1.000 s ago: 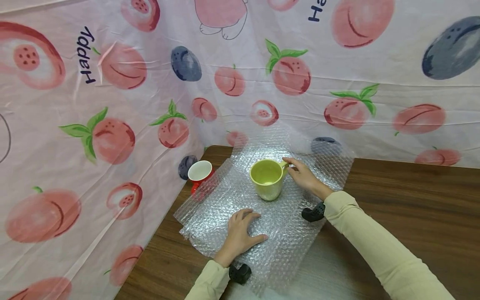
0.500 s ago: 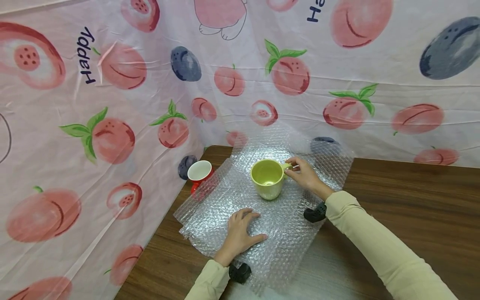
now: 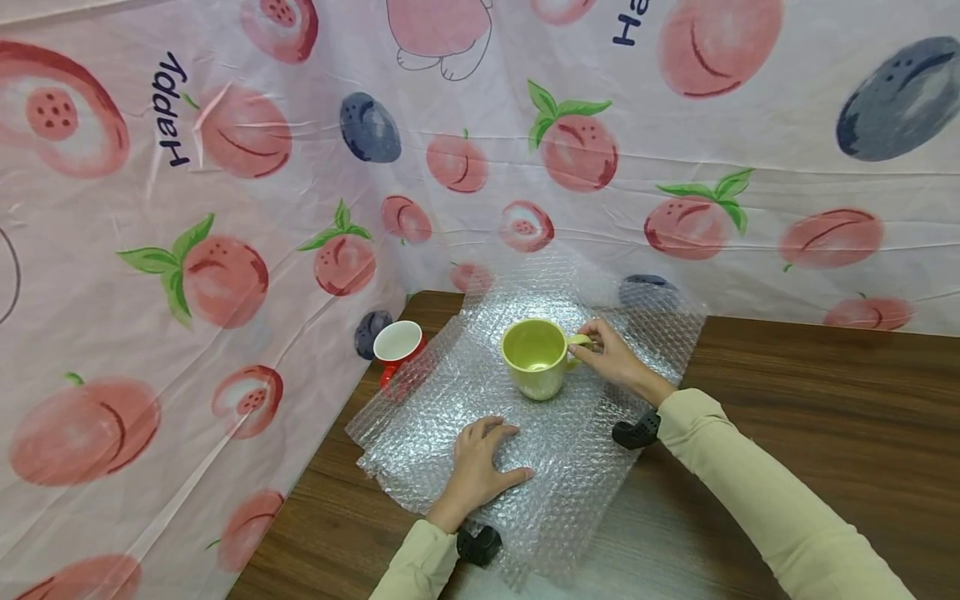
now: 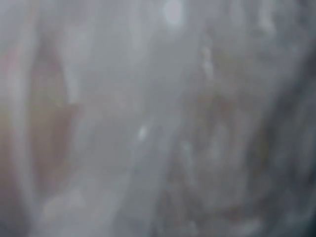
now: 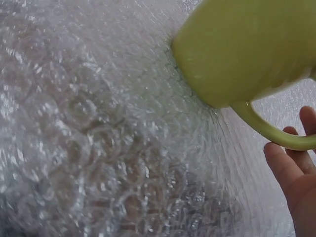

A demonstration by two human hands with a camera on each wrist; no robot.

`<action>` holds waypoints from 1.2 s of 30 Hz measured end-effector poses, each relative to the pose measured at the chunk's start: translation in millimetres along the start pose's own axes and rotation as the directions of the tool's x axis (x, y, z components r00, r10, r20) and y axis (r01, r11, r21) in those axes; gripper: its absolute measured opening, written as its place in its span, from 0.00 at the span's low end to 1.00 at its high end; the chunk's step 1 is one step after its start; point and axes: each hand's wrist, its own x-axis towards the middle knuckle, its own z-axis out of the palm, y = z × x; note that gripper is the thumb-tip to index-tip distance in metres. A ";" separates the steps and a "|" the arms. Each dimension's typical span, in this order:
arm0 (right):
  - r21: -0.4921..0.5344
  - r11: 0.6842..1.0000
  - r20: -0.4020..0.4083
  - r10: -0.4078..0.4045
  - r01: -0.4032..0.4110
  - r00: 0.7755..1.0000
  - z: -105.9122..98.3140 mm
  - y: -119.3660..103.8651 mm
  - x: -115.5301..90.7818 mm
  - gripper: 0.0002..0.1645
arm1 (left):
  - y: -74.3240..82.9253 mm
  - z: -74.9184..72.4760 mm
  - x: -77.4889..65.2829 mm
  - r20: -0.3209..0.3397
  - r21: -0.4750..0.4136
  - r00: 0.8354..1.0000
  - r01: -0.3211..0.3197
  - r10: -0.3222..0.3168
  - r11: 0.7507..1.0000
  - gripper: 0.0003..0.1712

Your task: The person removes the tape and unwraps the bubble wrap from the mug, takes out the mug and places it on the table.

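Observation:
A yellow-green mug (image 3: 534,367) stands upright on a sheet of bubble wrap (image 3: 558,450), its handle (image 5: 269,129) pointing right. My right hand (image 3: 611,354) holds that handle between thumb and fingers; the right wrist view has the thumb (image 5: 281,165) against its lower side and fingertips behind it. Nearer the front, my left hand (image 3: 480,468) rests on the wrap with fingers spread and nothing in its grasp. The left wrist view is a grey blur of wrap.
A red mug with a white inside (image 3: 397,343) stands at the left, partly behind the wrap's edge. The wrap lies on a dark wooden table (image 3: 817,417). A fruit-print curtain (image 3: 465,108) rises behind and along the left.
My right hand has moved slightly right and toward me with the handle, so the yellow-green mug has turned a little. The left hand keeps its place on the wrap.

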 end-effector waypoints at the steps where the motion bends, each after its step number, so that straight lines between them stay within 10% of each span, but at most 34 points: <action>1: 0.013 1.000 0.001 0.008 -0.008 1.000 0.0 0.6 -0.4 0.19 | -0.1 0.3 -0.1 0.000 0.000 1.000 0.000 0.000 1.000 0.32; 36: 0.247 0.967 -0.088 0.088 -0.064 0.992 -0.4 1.1 -32.1 0.18 | 0.7 0.6 -0.8 -0.008 -0.031 1.000 0.011 -0.011 0.999 0.31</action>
